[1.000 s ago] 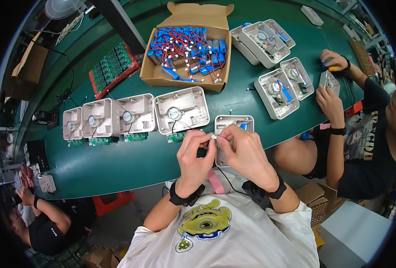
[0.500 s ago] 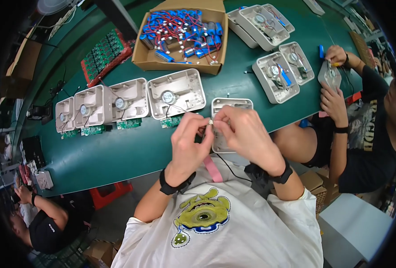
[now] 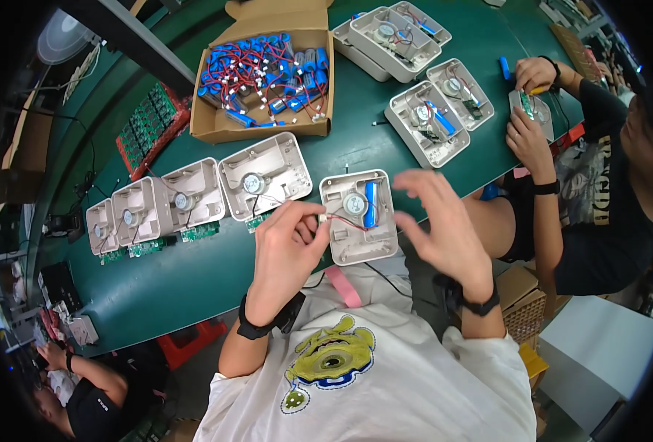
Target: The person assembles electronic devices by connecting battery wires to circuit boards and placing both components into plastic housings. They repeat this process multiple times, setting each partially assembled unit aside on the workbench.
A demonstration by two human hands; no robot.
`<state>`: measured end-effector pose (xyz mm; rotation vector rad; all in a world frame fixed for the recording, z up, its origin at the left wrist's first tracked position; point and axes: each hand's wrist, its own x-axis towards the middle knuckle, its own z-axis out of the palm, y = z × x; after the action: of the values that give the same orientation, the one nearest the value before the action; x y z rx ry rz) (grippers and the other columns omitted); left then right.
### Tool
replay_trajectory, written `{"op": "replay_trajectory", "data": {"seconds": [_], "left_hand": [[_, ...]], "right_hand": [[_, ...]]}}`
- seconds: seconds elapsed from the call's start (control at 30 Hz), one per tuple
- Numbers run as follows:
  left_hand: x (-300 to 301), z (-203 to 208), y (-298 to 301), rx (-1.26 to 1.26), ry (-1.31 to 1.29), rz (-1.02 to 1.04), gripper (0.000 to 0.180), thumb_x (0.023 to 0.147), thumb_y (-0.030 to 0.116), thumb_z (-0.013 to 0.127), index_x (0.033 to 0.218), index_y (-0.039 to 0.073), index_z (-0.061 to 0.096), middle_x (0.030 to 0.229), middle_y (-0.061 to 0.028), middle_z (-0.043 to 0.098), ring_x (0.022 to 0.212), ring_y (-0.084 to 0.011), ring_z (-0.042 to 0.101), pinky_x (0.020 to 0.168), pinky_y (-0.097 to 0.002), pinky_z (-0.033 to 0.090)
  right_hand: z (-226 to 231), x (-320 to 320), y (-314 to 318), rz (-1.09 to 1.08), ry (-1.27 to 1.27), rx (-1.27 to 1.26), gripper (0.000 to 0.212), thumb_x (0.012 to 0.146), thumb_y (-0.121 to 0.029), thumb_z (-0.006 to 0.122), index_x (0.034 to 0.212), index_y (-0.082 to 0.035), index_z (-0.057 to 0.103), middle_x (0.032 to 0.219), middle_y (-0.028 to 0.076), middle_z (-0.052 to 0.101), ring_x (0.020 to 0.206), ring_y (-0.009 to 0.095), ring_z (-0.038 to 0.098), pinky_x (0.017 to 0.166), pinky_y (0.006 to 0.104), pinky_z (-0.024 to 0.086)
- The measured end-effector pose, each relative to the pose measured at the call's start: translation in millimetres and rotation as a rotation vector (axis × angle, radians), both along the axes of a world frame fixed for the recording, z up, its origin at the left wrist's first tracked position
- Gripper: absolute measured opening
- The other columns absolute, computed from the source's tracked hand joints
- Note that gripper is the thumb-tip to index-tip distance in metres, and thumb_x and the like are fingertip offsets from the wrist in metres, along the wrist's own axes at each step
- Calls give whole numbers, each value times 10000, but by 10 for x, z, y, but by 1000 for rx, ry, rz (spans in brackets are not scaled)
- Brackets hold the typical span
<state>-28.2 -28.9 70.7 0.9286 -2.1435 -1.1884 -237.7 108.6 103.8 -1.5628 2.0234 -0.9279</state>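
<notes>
On the table's near edge lies a light grey plastic housing [image 3: 354, 253], its inside facing up. A round speaker [image 3: 355, 204] and a blue cylindrical battery [image 3: 371, 204] sit in it. Red and black battery wires [image 3: 347, 220] cross the housing to its left rim. There my left hand [image 3: 286, 239] pinches their end; the fingers mostly hide the small pale tip. My right hand [image 3: 448, 236] hovers just off the housing's right side, fingers spread and holding nothing.
Several similar housings [image 3: 264, 166] stand in a row on the left, green circuit boards beside them. Behind is a cardboard box [image 3: 267, 131] of blue batteries. More housings [image 3: 429, 151] sit at the right, near a co-worker's hands [image 3: 533, 140]. Stacked circuit boards [image 3: 150, 125] lie far left.
My hands have parted: the right has let go and moved right, while the left has moved down and left to the housing's rim. The battery and speaker inside are now uncovered.
</notes>
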Motion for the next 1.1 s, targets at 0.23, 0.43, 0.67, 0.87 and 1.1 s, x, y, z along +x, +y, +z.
{"op": "replay_trajectory", "data": {"seconds": [0.23, 0.43, 0.67, 0.87, 1.1], "left_hand": [[-58, -3, 123, 169, -62, 18, 99, 861, 18, 849, 898, 17, 757, 666, 29, 566, 605, -38, 509, 539, -212, 395], [-121, -224, 532, -102, 107, 132, 90, 860, 21, 846, 863, -12, 763, 641, -18, 570, 558, -82, 496, 501, -260, 362], [43, -179, 496, -157, 38, -197, 121, 878, 15, 814, 995, 0, 792, 632, -75, 582, 515, -183, 542, 496, -318, 416], [113, 4, 372, -229, 85, -290, 252, 875, -27, 785, 1122, 19, 789, 599, -73, 551, 486, -186, 513, 500, -321, 428], [449, 1, 93, -361, 44, 45, 258, 872, -45, 784, 1125, 0, 769, 753, -73, 611, 500, -141, 488, 497, -292, 417]], "right_hand": [[-144, 613, 276, -31, 185, 74, 978, 741, -209, 922, 1535, 33, 404, 1588, 261, 391, 1317, 451, 490, 1099, 506, 443], [-230, 867, 221, -173, 230, 102, 1107, 711, -204, 923, 1589, 68, 306, 1619, 315, 326, 1345, 465, 466, 1088, 514, 435], [-323, 931, 198, -216, 464, 151, 951, 747, -224, 856, 1536, 54, 404, 1600, 344, 330, 1363, 476, 447, 1073, 581, 415], [-427, 644, 37, -245, 511, 17, 795, 747, -244, 862, 1422, 19, 535, 1606, 306, 356, 1381, 493, 433, 1095, 591, 392], [-405, 63, -131, -318, 688, -78, 613, 761, -283, 869, 1251, 8, 643, 1547, 283, 449, 1362, 465, 473, 1112, 562, 396]]}}
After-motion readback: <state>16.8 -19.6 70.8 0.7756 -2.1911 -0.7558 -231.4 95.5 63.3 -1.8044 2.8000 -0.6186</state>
